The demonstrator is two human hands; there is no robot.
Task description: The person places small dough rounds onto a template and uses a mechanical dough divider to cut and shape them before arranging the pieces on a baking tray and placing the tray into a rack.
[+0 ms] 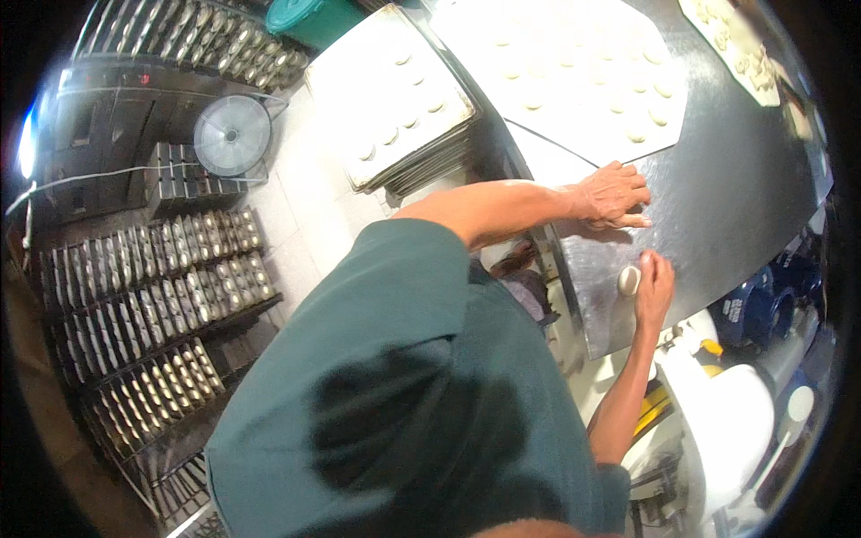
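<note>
Fingers (662, 269) of the right hand (653, 291) curl around a dough ball (629, 281) on the steel worktop (735, 197)

Soft, light, easily dented, so best cupped from the sides; left hand (614, 195) lies flat, fingers spread, holding nothing; beyond, a floured board (574, 63) of dough pieces.

Dough piece (629, 280) on table (717, 206), apparently touching right hand (654, 289).

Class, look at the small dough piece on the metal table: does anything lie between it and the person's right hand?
Nothing visible does. The right hand is already against the dough piece on the metal table, its fingers beside it. The left hand rests flat on the table farther up, apart from both.
</note>
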